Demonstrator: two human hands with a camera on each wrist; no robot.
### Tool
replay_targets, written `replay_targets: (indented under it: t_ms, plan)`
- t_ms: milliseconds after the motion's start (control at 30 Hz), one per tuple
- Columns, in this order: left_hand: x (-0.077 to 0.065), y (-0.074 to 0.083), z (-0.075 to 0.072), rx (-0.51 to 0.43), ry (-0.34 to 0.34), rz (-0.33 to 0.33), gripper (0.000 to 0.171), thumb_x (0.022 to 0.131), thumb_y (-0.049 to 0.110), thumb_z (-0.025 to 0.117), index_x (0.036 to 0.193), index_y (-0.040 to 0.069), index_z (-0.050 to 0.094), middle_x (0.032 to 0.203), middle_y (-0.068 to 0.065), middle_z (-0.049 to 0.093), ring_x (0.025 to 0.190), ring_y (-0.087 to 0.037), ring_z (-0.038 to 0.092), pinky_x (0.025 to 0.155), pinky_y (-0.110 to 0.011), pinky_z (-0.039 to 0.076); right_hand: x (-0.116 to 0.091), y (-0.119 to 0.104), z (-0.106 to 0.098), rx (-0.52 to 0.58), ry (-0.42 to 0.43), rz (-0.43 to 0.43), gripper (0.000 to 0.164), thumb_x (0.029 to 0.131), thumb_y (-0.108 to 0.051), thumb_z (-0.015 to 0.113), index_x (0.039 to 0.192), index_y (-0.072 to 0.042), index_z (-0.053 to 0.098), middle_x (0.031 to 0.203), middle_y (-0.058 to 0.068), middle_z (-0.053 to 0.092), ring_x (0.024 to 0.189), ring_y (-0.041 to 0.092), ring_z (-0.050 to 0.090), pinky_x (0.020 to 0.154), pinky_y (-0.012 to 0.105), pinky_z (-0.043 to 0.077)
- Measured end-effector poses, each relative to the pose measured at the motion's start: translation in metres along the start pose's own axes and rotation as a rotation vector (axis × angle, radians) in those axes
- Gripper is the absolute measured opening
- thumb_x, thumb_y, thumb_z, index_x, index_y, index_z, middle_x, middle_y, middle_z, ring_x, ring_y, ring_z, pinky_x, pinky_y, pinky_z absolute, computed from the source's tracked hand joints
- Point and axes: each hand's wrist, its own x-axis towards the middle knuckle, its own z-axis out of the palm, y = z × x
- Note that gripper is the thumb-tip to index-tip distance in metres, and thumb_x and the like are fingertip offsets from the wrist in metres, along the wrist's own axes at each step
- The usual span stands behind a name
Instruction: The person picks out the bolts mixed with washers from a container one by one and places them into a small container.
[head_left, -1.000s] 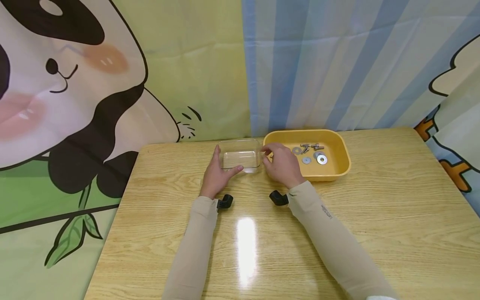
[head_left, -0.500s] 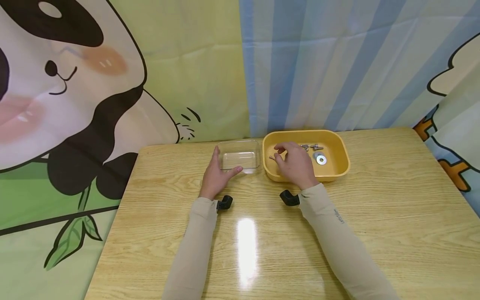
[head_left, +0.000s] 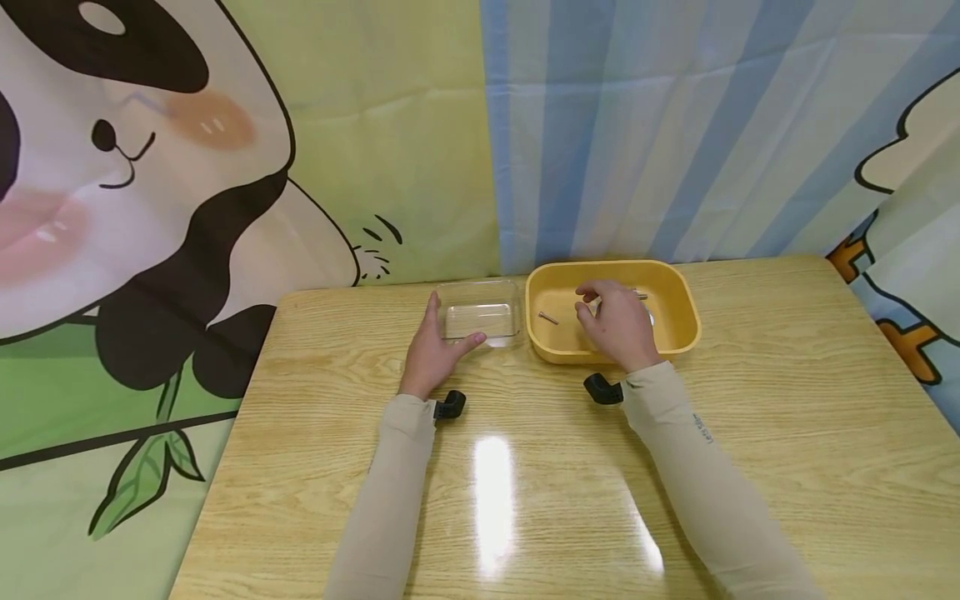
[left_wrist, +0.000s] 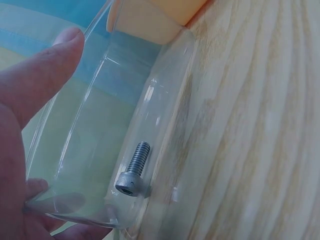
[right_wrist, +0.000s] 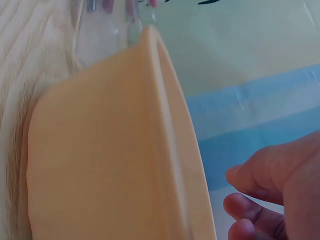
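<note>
My left hand (head_left: 435,354) holds a clear plastic box (head_left: 480,287) at its near left corner, thumb along the front and fingers along the left side. Inside the box, the left wrist view shows a socket-head screw (left_wrist: 134,170) lying on the bottom. Over the yellow tray (head_left: 536,337) is my right hand (head_left: 618,325), fingers loosely bent, with a gap between thumb and fingertips and nothing seen in it. One screw (head_left: 549,317) lies alone in the tray's left part. The hand mostly hides the other screws (head_left: 640,294) and the washers (head_left: 651,318).
Box and tray stand side by side at the back of the wooden table (head_left: 360,333). Directly behind the table hangs a printed curtain (head_left: 420,167). Black wrist-worn devices (head_left: 602,389) sit at both cuffs.
My right hand has moved right, from the gap between box and tray to above the tray's middle, uncovering the lone screw at left. The left hand and the box have stayed in place.
</note>
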Motion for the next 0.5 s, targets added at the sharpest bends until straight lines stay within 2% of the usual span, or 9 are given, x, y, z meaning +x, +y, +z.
replay_targets:
  t_ms: [267, 500]
  plan:
    - [0.001, -0.001, 0.000, -0.002, -0.004, -0.005, 0.123, 0.075, 0.073, 0.072, 0.162, 0.033, -0.005, 0.168, -0.004, 0.014, 0.149, -0.034, 0.025, 0.118, -0.056, 0.026, 0.006, 0.013, -0.006, -0.028, -0.032, 0.038, 0.026, 0.097, -0.017, 0.065, 0.116, -0.001, 0.071, 0.105, 0.017, 0.069, 0.077, 0.029, 0.063, 0.067, 0.046, 0.052]
    - [0.001, -0.001, 0.000, 0.001, -0.003, -0.006, 0.122, 0.077, 0.070, 0.073, 0.162, 0.032, -0.005, 0.168, -0.004, 0.013, 0.149, -0.034, 0.024, 0.118, -0.057, 0.025, 0.008, 0.023, -0.009, -0.035, -0.066, 0.064, 0.029, 0.096, -0.018, 0.067, 0.118, 0.001, 0.070, 0.108, 0.020, 0.068, 0.084, 0.032, 0.064, 0.073, 0.048, 0.052]
